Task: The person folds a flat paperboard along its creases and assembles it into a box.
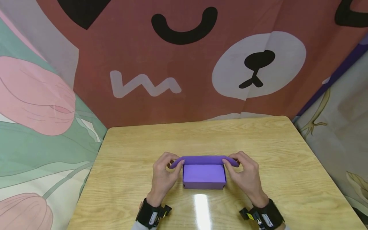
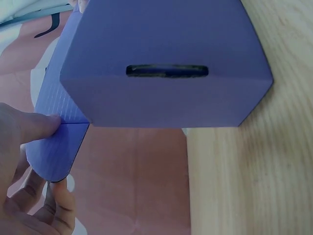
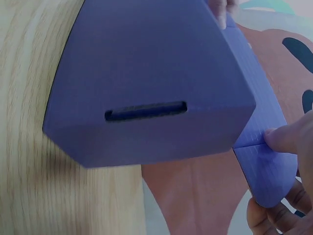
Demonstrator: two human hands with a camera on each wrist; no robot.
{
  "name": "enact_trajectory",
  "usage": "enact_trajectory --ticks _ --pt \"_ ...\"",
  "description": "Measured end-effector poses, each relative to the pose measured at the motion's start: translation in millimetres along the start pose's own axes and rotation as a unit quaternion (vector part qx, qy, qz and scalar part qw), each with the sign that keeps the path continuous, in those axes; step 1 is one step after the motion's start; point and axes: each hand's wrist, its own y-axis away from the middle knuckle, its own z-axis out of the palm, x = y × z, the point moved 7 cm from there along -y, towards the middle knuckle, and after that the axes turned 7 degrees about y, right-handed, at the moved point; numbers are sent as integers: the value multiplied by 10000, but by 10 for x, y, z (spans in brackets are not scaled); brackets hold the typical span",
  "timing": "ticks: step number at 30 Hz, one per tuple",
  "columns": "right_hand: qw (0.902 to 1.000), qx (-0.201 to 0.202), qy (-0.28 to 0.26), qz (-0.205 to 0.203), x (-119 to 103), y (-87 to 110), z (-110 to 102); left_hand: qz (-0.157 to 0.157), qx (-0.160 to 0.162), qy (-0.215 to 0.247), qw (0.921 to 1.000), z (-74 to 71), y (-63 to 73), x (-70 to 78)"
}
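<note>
A small purple cardboard box [image 1: 204, 174] sits on the wooden table, its top panel folded down over it. Along its far edge stands a long purple flap [image 1: 203, 160] with a rounded tab at each end. My left hand [image 1: 164, 172] pinches the left tab [image 2: 54, 152] between thumb and fingers. The right tab [image 3: 266, 171] is pinched the same way by my right hand [image 1: 245, 172]. Both wrist views show the box's purple side [image 2: 156, 100] with a narrow dark slot [image 2: 167, 71] along a fold.
The light wooden table [image 1: 129, 147] reaches past the box on all sides. Behind it hangs a brown cloth [image 1: 195, 105] with a cartoon bear print. Patterned cloths [image 1: 37, 153] hang at left and right. Each wrist wears a black strap [image 1: 149, 214] with a small camera.
</note>
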Motion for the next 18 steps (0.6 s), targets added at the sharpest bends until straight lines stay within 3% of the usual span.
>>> enact_trajectory --ticks 8,12,18 --pt "9932 -191 1101 -312 -129 -48 -58 -225 -250 -89 9994 -11 -63 69" --pt "9928 -422 1100 -213 -185 -69 -71 -348 -469 32 9983 7 -78 99" --pt "9942 -783 737 68 -221 -74 -32 -827 -786 599 9917 74 -52 91"
